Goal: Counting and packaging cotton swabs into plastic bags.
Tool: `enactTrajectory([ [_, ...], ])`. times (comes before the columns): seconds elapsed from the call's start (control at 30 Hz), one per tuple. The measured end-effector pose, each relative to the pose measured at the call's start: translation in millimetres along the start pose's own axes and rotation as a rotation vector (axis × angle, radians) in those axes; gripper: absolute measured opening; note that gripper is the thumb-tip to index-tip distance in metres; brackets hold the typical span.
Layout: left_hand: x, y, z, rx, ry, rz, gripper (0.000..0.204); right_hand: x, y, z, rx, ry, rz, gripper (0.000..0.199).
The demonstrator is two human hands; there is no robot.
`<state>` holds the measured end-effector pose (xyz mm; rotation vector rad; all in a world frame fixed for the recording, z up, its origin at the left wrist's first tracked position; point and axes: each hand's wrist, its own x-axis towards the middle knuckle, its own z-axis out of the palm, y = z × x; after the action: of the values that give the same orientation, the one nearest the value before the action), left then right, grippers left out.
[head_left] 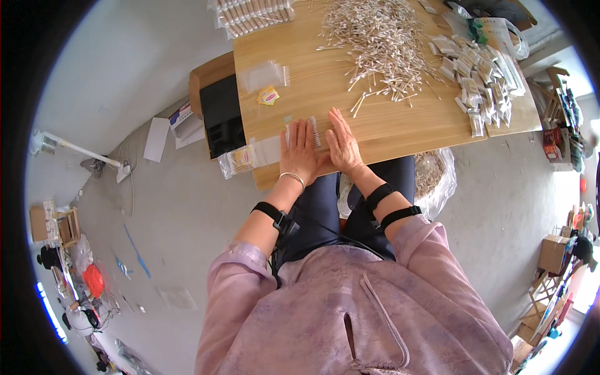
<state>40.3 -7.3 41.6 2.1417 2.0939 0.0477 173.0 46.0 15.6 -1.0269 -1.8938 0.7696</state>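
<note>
My left hand [301,150] lies flat, fingers stretched, over a row of cotton swabs [314,132] near the table's front edge. The swabs' tips show beside its fingers; the rest is hidden under the hand. To its right, my right hand [342,142] rests on its edge with fingers straight and held nothing visible, its thumb side toward the left hand. Left of them lie a clear plastic sleeve [267,150] and a packet of swabs with a yellow card [240,160]. Farther back are yellow cards [268,95] and clear bags [262,76].
Loose cotton swabs [375,44] form a big pile on the wooden table [300,56]. Small filled packets [478,81] heap at the right, and stacked packs [253,15] stand far left. A black panel [224,119] adjoins the left edge. A plastic bag [442,187] sits below the front edge.
</note>
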Motion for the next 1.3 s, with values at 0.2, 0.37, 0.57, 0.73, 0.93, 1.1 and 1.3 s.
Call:
enactTrajectory([
  [0.2,10.8,3.4,-2.2,0.064,-0.050,-0.003,0.086,-1.3,1.2,-5.0,-0.004,0.031,-0.020,0.046],
  [0.37,23.6,-3.5,13.4,0.021,0.163,-0.045,0.080,0.0,-1.5,-4.0,-0.005,0.028,-0.004,0.045],
  [0.57,20.7,-3.4,27.8,-0.025,0.189,0.031,0.072,-1.4,-1.9,-2.7,0.017,0.058,-0.011,0.046],
  [0.73,13.9,-2.2,20.7,-0.225,0.230,0.012,0.066,-0.5,-0.7,-3.1,0.009,0.056,-0.009,0.048],
  [0.93,24.6,-13.3,30.9,-0.935,0.675,-0.166,0.058,9.8,-14.6,18.6,0.158,0.146,0.153,0.052],
  [1.1,25.4,-14.5,30.3,-1.094,0.660,-0.166,0.060,18.8,-20.4,35.4,0.227,0.112,0.184,0.054],
  [1.3,25.3,-31.6,43.1,-1.443,0.623,-0.142,0.069,19.4,-27.2,36.5,0.288,0.132,0.214,0.058],
])
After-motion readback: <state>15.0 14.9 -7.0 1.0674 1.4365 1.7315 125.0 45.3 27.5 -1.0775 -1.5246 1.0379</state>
